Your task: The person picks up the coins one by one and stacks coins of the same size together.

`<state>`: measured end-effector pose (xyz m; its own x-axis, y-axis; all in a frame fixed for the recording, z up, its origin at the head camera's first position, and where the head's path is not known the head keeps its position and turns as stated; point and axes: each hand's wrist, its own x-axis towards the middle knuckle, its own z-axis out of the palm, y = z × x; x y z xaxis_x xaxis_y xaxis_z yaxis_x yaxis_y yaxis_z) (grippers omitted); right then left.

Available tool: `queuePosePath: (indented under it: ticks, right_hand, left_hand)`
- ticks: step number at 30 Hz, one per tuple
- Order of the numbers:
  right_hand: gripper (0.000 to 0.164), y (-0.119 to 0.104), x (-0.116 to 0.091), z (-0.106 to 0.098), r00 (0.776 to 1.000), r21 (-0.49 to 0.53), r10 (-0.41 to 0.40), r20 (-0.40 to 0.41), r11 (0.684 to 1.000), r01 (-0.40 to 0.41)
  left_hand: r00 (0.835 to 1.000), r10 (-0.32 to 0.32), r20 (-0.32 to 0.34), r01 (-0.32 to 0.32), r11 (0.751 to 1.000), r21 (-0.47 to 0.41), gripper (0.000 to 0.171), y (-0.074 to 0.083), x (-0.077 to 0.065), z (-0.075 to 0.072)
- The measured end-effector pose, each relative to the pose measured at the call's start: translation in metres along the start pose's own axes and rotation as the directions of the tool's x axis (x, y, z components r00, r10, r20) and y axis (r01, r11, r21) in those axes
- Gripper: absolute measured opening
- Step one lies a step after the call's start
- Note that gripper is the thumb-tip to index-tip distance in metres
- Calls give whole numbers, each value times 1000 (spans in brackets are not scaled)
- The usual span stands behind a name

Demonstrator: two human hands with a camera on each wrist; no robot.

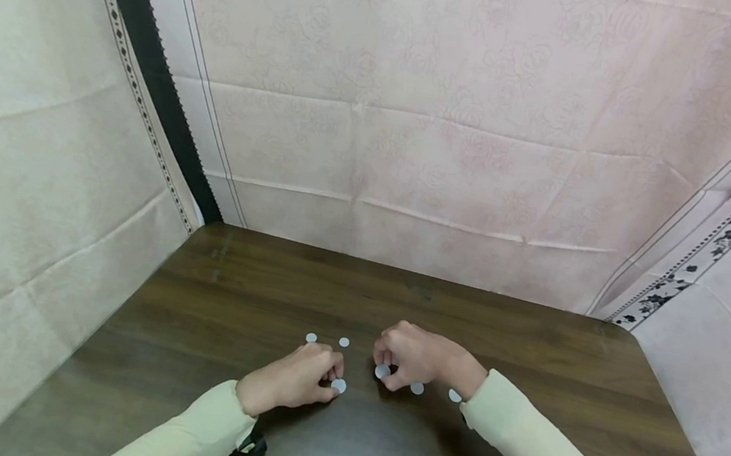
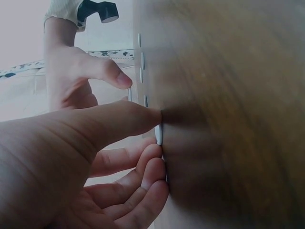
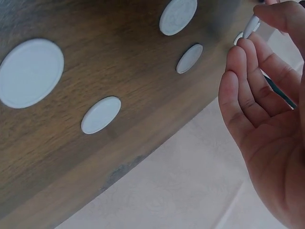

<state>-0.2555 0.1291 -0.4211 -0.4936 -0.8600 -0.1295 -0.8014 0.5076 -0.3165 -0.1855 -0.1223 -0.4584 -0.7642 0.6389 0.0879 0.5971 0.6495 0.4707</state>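
Near the middle of the table, my left hand pinches a flat white disc between thumb and fingertips. The left wrist view shows this disc edge-on, right at the wood surface. To its right, my right hand pinches a second white disc. In the right wrist view that disc is tilted between thumb and index finger, the other fingers curled beside it. Two more discs lie just beyond my left hand, one a loose disc. Under my right wrist, another disc is partly covered by the sleeve.
The dark brown wooden table is backed and flanked by pale patterned cloth. In the right wrist view several discs, such as a large near disc, lie flat and spaced apart. A black wrist strap shows at the left cuff.
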Motion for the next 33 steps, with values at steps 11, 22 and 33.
queuePosePath:
  ticks: [11, 22, 33]
  right_hand:
    - [13, -4, 3, -1, 1000, -8, -17, -6, 1000, 17]
    - [13, -8, 8, 1, 998, 3, -57, 2, 998, 57]
    - [13, -14, 13, 6, 995, 8, -99, 1, 995, 99]
  left_hand:
    - [1000, 4, -15, -4, 1000, 13, 11, 0, 0, 0]
    - [1000, -8, -14, 8, 1000, 8, 11, 1, 0, -1]
    - [1000, -25, -1, 25, 1000, 1, 12, 2, 0, 0]
